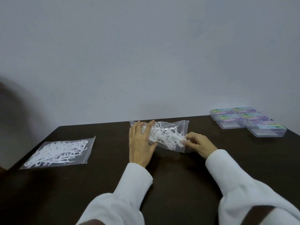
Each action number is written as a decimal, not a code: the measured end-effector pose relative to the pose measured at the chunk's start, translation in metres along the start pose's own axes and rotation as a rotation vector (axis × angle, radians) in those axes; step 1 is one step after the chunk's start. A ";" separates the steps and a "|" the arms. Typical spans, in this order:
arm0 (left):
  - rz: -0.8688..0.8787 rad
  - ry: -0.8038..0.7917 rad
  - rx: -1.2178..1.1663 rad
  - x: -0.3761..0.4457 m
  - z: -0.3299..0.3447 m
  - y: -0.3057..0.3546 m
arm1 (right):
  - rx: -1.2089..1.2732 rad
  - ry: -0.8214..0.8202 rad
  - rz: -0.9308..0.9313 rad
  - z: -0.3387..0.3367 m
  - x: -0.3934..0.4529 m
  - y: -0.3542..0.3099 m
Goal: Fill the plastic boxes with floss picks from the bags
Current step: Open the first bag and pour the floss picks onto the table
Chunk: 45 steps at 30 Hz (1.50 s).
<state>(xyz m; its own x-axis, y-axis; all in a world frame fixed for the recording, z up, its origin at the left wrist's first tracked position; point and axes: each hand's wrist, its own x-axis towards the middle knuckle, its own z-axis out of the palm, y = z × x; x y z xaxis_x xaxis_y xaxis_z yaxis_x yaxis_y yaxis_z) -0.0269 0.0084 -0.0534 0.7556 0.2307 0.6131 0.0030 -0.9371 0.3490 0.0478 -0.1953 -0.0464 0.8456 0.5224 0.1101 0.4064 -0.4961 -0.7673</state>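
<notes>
A clear zip bag (168, 135) of white floss picks lies at the middle of the dark table (178, 172). My left hand (141, 143) rests on its left end, fingers fairly straight and spread over the plastic. My right hand (197, 143) pinches the bag's right, near corner with curled fingers. A second clear bag of floss picks (60, 152) lies flat at the left of the table, untouched. Several clear plastic boxes (248, 122) with coloured labels stand closed at the back right.
A plain grey wall rises right behind the table's far edge. A dark blurred shape sits at the far left edge of the view. Both my forearms wear white sleeves (243, 184).
</notes>
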 end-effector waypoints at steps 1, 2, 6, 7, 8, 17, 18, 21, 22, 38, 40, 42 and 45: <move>-0.007 0.006 -0.001 0.000 0.000 -0.001 | -0.019 0.014 -0.019 0.000 0.000 0.000; -0.011 0.011 -0.003 0.001 -0.001 -0.002 | -0.030 0.024 -0.034 0.000 0.000 0.001; -0.021 0.017 -0.002 0.001 -0.001 -0.004 | -0.055 0.054 -0.063 -0.001 0.001 0.001; -0.024 0.028 -0.002 0.001 -0.001 -0.004 | -0.064 0.065 -0.063 -0.002 0.001 0.001; -0.029 0.044 -0.006 0.002 -0.002 -0.005 | -0.078 0.075 -0.062 -0.003 0.001 0.001; -0.090 0.157 -0.013 0.005 -0.005 -0.016 | -0.168 0.110 -0.005 -0.012 0.000 0.007; -0.099 0.168 -0.013 0.005 -0.005 -0.017 | -0.183 0.104 0.014 -0.013 0.000 0.008; -0.135 0.197 -0.007 0.005 -0.005 -0.018 | -0.218 0.080 0.069 -0.018 -0.001 0.012; -0.151 0.199 -0.003 0.005 -0.005 -0.018 | -0.245 0.077 0.077 -0.019 -0.001 0.014; -0.208 0.215 -0.038 0.006 -0.004 -0.018 | -0.390 0.070 0.075 -0.015 -0.003 0.013; -0.206 0.210 -0.047 0.005 -0.004 -0.017 | -0.368 0.127 0.041 -0.015 -0.004 0.013; -0.204 0.205 -0.055 0.005 -0.004 -0.016 | -0.336 0.171 -0.006 -0.016 -0.004 0.013; -0.200 0.199 -0.067 0.005 -0.003 -0.016 | -0.271 0.238 -0.093 -0.013 -0.002 0.011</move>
<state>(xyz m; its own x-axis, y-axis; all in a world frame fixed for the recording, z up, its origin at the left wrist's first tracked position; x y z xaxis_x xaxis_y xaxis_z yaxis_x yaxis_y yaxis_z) -0.0251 0.0252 -0.0536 0.6008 0.4619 0.6524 0.0907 -0.8503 0.5184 0.0548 -0.2108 -0.0473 0.8444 0.4141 0.3399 0.5355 -0.6364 -0.5551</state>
